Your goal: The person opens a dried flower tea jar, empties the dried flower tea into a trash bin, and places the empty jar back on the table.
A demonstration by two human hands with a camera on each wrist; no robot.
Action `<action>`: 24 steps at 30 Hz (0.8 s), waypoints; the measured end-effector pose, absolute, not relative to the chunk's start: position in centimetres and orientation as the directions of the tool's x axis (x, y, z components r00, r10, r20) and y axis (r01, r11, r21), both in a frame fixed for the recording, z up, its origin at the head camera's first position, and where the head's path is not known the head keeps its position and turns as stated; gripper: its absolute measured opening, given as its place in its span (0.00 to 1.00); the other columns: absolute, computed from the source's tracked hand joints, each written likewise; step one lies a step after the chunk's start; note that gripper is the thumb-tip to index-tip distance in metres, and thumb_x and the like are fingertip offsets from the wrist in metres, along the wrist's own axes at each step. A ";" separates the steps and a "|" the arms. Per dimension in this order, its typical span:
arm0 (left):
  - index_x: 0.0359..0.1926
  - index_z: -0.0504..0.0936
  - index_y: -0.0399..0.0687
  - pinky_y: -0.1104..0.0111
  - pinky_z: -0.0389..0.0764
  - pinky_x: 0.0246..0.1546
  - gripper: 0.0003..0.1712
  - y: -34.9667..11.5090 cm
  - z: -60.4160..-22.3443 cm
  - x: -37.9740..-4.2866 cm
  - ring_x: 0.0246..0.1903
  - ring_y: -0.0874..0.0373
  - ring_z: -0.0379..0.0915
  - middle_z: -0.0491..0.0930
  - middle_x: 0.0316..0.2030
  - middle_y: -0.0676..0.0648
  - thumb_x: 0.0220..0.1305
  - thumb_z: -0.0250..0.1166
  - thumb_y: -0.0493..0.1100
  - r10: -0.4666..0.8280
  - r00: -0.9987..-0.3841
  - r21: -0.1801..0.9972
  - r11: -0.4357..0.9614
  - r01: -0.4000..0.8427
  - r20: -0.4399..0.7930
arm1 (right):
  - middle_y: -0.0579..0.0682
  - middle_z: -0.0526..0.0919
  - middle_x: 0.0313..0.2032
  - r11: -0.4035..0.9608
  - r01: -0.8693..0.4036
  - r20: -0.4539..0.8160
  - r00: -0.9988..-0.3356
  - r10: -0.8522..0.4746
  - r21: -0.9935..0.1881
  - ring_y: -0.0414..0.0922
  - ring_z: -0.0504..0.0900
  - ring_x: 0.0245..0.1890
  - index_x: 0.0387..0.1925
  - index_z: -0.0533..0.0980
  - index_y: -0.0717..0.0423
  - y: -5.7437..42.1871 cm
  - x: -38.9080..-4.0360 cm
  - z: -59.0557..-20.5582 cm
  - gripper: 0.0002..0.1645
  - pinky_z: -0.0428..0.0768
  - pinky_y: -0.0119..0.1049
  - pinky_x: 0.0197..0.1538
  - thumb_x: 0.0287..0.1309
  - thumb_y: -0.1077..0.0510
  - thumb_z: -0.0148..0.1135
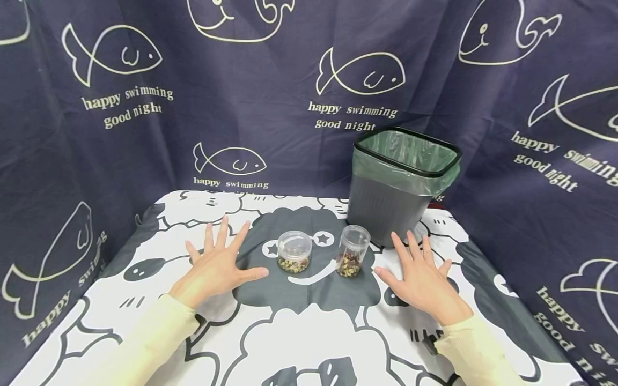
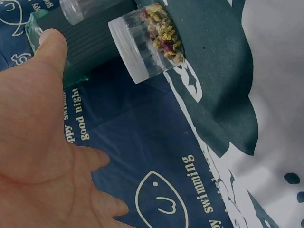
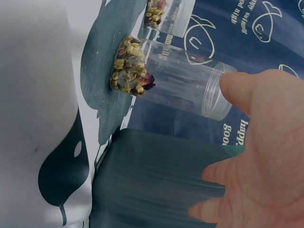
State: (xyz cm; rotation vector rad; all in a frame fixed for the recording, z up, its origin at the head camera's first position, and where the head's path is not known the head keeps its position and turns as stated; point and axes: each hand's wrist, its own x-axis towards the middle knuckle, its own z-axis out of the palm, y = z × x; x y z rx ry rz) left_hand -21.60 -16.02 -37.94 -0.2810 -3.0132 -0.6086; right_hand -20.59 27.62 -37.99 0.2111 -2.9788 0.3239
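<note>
A short, wide clear jar with a lid stands on the patterned cloth, dried flower buds at its bottom. To its right is a taller, narrow clear jar, also lidded, with dried buds and a few dark red petals low inside. My left hand is spread flat, left of the short jar and apart from it. On the other side my right hand is spread out too, its thumb pointing toward the tall jar. Both hands hold nothing. In the right wrist view the thumb overlaps the tall jar's lid.
A dark grey trash bin lined with a green bag stands behind the tall jar, at the back right. The black-and-white cartoon cloth covers the table. Navy fabric with fish prints hangs around the back and sides.
</note>
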 end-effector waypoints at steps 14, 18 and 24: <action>0.84 0.40 0.69 0.18 0.21 0.57 0.71 -15.9 -38.1 -21.8 0.77 0.25 0.18 0.26 0.81 0.35 0.46 0.59 0.89 0.170 -0.981 0.383 0.904 0.191 0.089 | 0.64 0.43 0.81 0.957 -0.175 0.144 -0.979 -0.144 -0.230 0.72 0.32 0.79 0.84 0.44 0.44 27.5 -20.6 -38.3 0.60 0.39 0.91 0.55 0.63 0.18 0.47; 0.84 0.41 0.68 0.18 0.21 0.57 0.72 -15.5 -38.2 -21.8 0.77 0.27 0.18 0.24 0.81 0.37 0.46 0.60 0.88 0.177 -0.980 0.396 0.897 0.198 0.088 | 0.64 0.44 0.81 0.955 -0.186 0.158 -0.976 -0.151 -0.233 0.71 0.34 0.79 0.84 0.44 0.42 27.2 -20.6 -38.1 0.60 0.43 0.90 0.55 0.62 0.17 0.47; 0.83 0.40 0.70 0.19 0.23 0.59 0.71 -14.5 -38.2 -22.4 0.78 0.26 0.21 0.25 0.82 0.39 0.47 0.63 0.86 0.198 -0.975 0.412 0.883 0.223 0.103 | 0.63 0.46 0.81 0.947 -0.215 0.181 -0.968 -0.174 -0.240 0.72 0.39 0.79 0.84 0.44 0.41 26.6 -20.9 -37.2 0.60 0.48 0.86 0.59 0.62 0.17 0.47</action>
